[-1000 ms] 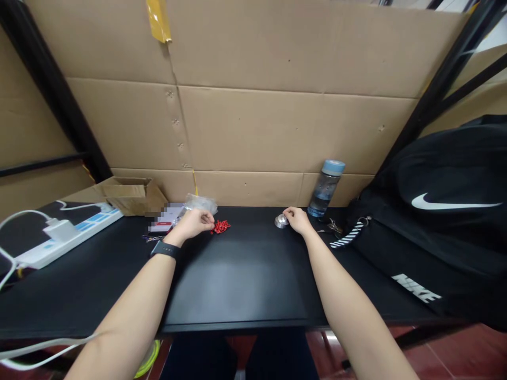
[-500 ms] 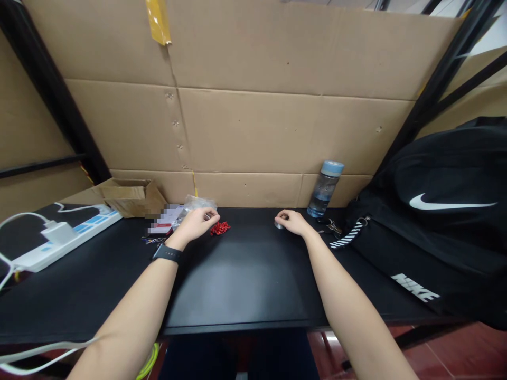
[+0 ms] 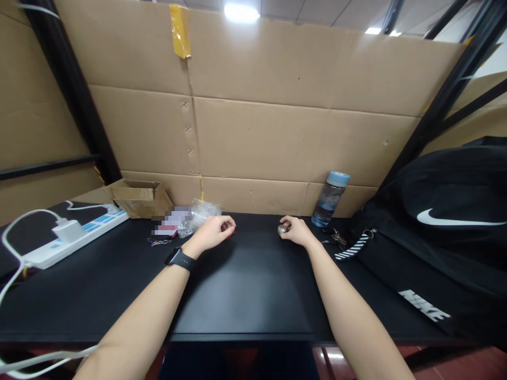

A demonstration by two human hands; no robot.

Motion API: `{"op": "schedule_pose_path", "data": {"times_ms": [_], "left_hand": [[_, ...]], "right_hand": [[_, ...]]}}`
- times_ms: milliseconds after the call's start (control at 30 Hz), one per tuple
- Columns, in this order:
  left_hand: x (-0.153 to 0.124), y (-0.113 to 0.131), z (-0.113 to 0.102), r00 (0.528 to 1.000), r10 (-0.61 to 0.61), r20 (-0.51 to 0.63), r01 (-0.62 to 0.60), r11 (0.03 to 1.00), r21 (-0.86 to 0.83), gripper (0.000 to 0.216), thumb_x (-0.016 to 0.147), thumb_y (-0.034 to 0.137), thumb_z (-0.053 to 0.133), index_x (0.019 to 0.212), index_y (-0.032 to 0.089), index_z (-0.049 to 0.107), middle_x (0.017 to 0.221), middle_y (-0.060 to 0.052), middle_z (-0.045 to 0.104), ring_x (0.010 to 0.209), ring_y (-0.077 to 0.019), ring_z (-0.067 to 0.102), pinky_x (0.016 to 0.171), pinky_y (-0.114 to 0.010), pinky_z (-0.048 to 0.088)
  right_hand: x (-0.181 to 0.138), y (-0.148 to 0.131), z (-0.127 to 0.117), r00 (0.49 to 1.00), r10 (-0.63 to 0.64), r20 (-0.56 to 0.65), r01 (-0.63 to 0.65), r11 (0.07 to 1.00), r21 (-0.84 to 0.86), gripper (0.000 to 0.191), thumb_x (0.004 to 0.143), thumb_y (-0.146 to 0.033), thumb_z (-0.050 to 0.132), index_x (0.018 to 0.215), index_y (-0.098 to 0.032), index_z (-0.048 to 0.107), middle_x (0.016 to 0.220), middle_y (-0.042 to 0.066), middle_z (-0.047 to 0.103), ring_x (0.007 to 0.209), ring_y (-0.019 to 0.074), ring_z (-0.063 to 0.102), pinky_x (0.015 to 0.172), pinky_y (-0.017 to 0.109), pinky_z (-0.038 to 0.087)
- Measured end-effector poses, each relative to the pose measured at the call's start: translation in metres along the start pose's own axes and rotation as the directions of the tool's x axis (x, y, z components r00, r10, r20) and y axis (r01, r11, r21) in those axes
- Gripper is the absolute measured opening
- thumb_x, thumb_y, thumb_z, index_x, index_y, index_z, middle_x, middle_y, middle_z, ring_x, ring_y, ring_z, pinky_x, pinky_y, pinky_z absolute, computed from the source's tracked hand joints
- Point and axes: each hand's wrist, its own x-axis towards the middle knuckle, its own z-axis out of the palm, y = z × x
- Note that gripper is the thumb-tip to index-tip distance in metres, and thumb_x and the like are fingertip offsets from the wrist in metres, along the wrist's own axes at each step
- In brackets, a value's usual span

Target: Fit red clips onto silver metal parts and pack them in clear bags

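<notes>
My left hand (image 3: pixel 217 231), with a dark watch on its wrist, is closed around a small heap of red cord (image 3: pixel 228 232). Most of the cord is hidden under the curled fingers; only a bit of red shows at the fingertips. My right hand (image 3: pixel 296 231) pinches a small round silvery metal piece (image 3: pixel 282 229) between thumb and fingers, just above or on the black tabletop (image 3: pixel 245 285). Beyond my left wrist lies a crumpled clear plastic bag (image 3: pixel 202 214).
On the left are a white power strip (image 3: pixel 75 245), an open cardboard box (image 3: pixel 138 200) and small items with a chain (image 3: pixel 159 241). To the right stand a blue-capped water bottle (image 3: pixel 330 198), keys (image 3: pixel 338 237) and a black backpack (image 3: pixel 443 258). A cardboard wall (image 3: pixel 253 148) closes the back.
My left hand has moved right onto the red cord and curled over it. My right hand has tilted the metal piece up so more of it shows. The camera view has tipped slightly upward.
</notes>
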Motion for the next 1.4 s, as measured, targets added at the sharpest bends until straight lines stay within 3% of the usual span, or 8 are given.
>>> {"op": "schedule_pose_path", "data": {"times_ms": [300, 533, 733, 1033, 1167, 1400], "left_hand": [[-0.001, 0.000, -0.002, 1.000, -0.014, 0.024, 0.014, 1.000, 0.002, 0.020, 0.087, 0.032, 0.052, 0.088, 0.019, 0.068, 0.075, -0.002, 0.071, 0.067, -0.0162, 0.065, 0.064, -0.025, 0.047], [-0.001, -0.001, -0.002, 0.998, -0.023, 0.051, 0.024, 1.000, -0.010, 0.024, 0.086, 0.036, 0.053, 0.089, 0.018, 0.069, 0.074, -0.004, 0.071, 0.066, -0.0172, 0.064, 0.064, -0.026, 0.048], [-0.001, -0.002, -0.004, 0.997, -0.024, 0.067, 0.024, 1.000, -0.005, 0.024, 0.087, 0.036, 0.053, 0.088, 0.019, 0.070, 0.074, -0.003, 0.072, 0.066, -0.0173, 0.064, 0.064, -0.026, 0.047], [0.000, -0.001, -0.004, 0.997, 0.011, 0.073, -0.012, 1.000, 0.020, 0.023, 0.087, 0.034, 0.052, 0.083, 0.019, 0.069, 0.074, -0.003, 0.070, 0.066, -0.0172, 0.064, 0.065, -0.026, 0.046], [0.000, -0.001, -0.004, 0.995, 0.020, 0.093, -0.025, 0.998, 0.049, 0.023, 0.086, 0.034, 0.053, 0.084, 0.020, 0.070, 0.077, -0.003, 0.071, 0.068, -0.0177, 0.064, 0.065, -0.026, 0.046], [0.000, -0.002, -0.003, 0.995, 0.016, 0.096, -0.020, 0.999, 0.036, 0.024, 0.085, 0.037, 0.054, 0.083, 0.020, 0.071, 0.075, -0.004, 0.072, 0.067, -0.0185, 0.064, 0.066, -0.028, 0.046]], "right_hand": [[0.001, 0.002, -0.007, 0.999, 0.011, -0.032, -0.009, 0.997, 0.077, 0.047, 0.059, -0.027, 0.081, 0.105, -0.020, 0.069, 0.089, 0.002, 0.073, 0.077, 0.0160, 0.068, 0.072, 0.023, 0.049], [-0.003, -0.003, -0.010, 0.999, 0.009, 0.045, -0.012, 0.999, 0.049, 0.044, 0.062, -0.029, 0.082, 0.104, -0.019, 0.071, 0.097, 0.005, 0.076, 0.083, 0.0185, 0.069, 0.079, 0.026, 0.050], [-0.002, -0.005, -0.011, 0.996, -0.056, 0.068, 0.054, 0.998, 0.027, 0.019, 0.084, -0.028, 0.061, 0.092, -0.020, 0.077, 0.088, 0.003, 0.078, 0.078, 0.0173, 0.069, 0.078, 0.026, 0.050], [0.002, 0.009, -0.014, 0.995, 0.013, 0.095, -0.017, 0.999, 0.045, 0.025, 0.075, -0.028, 0.072, 0.097, -0.018, 0.080, 0.086, 0.005, 0.079, 0.077, 0.0201, 0.071, 0.074, 0.027, 0.052], [0.003, 0.008, -0.012, 0.996, -0.001, 0.088, 0.000, 1.000, 0.010, 0.021, 0.077, -0.028, 0.071, 0.094, -0.021, 0.080, 0.089, 0.004, 0.079, 0.081, 0.0212, 0.072, 0.078, 0.029, 0.053], [0.001, 0.011, -0.014, 0.994, 0.058, 0.093, -0.066, 0.993, 0.094, 0.021, 0.075, -0.029, 0.074, 0.093, -0.021, 0.080, 0.089, 0.004, 0.080, 0.084, 0.0219, 0.074, 0.079, 0.028, 0.054]]}}
